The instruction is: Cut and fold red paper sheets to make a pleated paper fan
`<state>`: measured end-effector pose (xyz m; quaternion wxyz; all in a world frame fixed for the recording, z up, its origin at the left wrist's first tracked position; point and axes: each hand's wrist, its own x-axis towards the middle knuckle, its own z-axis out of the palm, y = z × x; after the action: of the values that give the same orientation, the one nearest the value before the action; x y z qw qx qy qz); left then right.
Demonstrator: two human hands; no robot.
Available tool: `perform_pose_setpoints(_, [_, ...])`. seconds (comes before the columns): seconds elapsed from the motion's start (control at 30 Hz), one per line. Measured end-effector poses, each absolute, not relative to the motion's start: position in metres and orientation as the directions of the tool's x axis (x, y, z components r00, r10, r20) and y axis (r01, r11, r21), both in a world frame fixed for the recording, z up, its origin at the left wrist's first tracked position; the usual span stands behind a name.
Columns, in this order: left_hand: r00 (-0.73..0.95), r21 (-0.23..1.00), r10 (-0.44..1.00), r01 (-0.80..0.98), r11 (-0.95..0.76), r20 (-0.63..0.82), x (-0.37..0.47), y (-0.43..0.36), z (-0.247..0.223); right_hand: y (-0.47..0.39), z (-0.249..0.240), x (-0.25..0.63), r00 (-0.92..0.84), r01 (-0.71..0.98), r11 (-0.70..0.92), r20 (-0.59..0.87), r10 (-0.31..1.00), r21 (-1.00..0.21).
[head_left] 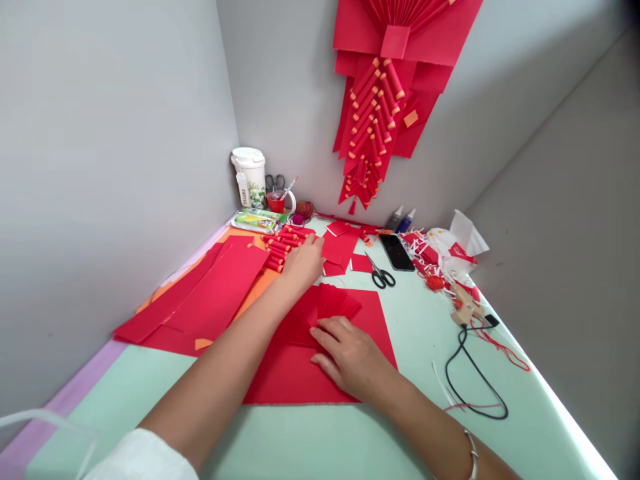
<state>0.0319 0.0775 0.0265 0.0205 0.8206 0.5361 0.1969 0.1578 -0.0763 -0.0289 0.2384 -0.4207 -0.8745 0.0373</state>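
A large red sheet (300, 380) lies on the pale green table. On its upper part rests a pleated red paper fan (336, 303). My right hand (350, 350) is on the sheet at the fan's lower end, with its fingers apart. Farther forward, my left hand (304, 263) reaches beside the pile of red paper rolls with orange ends (277, 252). Its fingers point towards small red paper pieces (343, 243); whether they hold anything is hard to see. Black-handled scissors (383, 277) lie right of these pieces.
Red strips (215, 290) lie over orange paper at left. A white cup (251, 177) stands in the corner. A phone (397, 252), glue bottles (406, 220), paper scraps (425, 250) and a black cord (447, 367) lie at right. A red paper decoration (373, 100) hangs on the wall.
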Motion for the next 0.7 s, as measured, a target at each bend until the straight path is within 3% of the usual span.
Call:
perform_pose_setpoints(0.27, [0.306, 0.226, 0.89, 0.891, -0.393, 0.339, -0.012, -0.023, 0.053, -0.078, -0.029, 0.153, -0.502, 0.744, 0.614, 0.387, 0.774, -0.263])
perform_pose_setpoints(0.43, [0.313, 0.247, 0.762, 0.818, -0.519, 0.567, -0.044, -0.07, 0.017, -0.076, -0.029, 0.15, -0.472, 0.789, 0.575, 0.386, 0.793, -0.216])
perform_pose_setpoints(0.7, [0.404, 0.245, 0.652, 0.697, -0.673, 0.642, -0.069, -0.111, -0.032, -0.076, -0.027, 0.146, -0.477, 0.801, 0.582, 0.442, 0.76, -0.136])
